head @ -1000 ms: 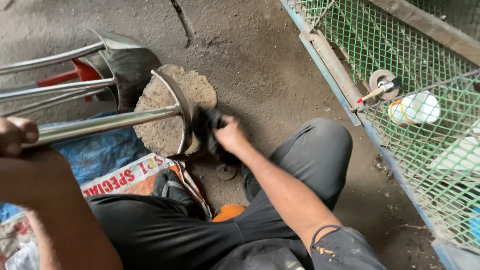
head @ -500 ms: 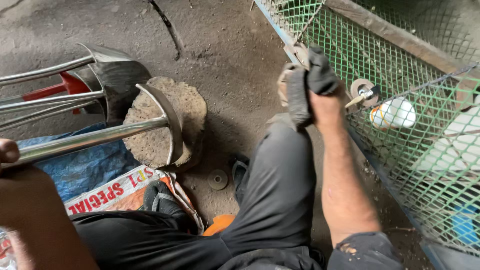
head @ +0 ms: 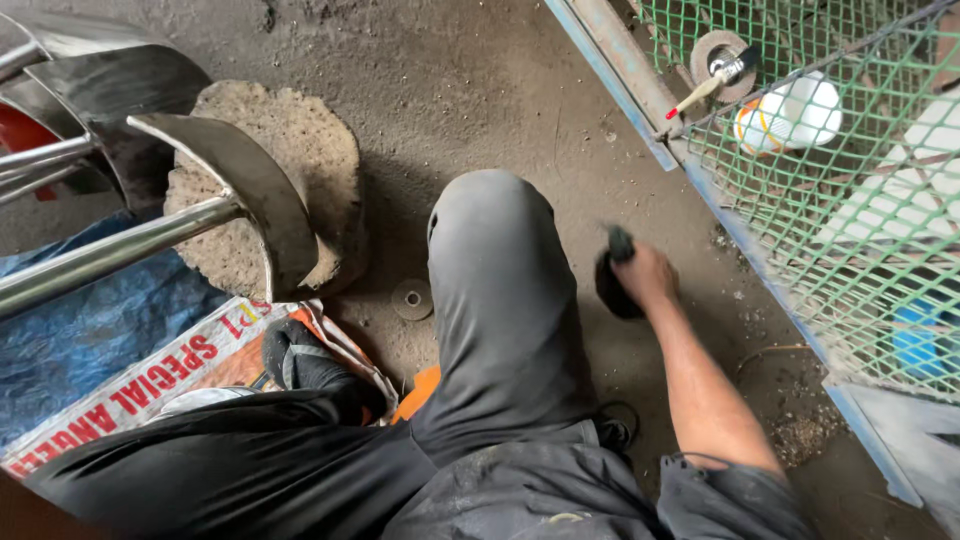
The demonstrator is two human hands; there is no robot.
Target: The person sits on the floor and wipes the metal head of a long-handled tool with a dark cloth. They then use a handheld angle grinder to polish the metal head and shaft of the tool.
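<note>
Since the earlier frame the right hand [head: 640, 275] has come down from the mesh frame to the floor beside the raised right knee [head: 495, 250], and it is clenched around a dark rag [head: 612, 285] that it presses against or just above the ground; a slim dark end sticks up from the fist, too blurred to tell what it is. Of the hands, the left one is out of view, so its state cannot be told. Bare grey concrete floor [head: 450, 90] fills most of the scene, dusty and stained, with grit and small debris gathered along the base of a blue-painted metal frame [head: 620, 75] that carries green diamond mesh [head: 860, 200]. Behind the mesh lie a white plastic container [head: 800, 112] and a round abrasive disc [head: 715, 55]. To the left, a rough round stone slab [head: 300, 150] sits on the floor, with polished steel tubes ending in curved steel plates [head: 250, 190] lying across it. A small metal washer [head: 412, 298] lies on the floor just left of the knee. Under the crossed legs are a blue tarpaulin [head: 70, 340] and a printed woven sack [head: 150, 385].
</note>
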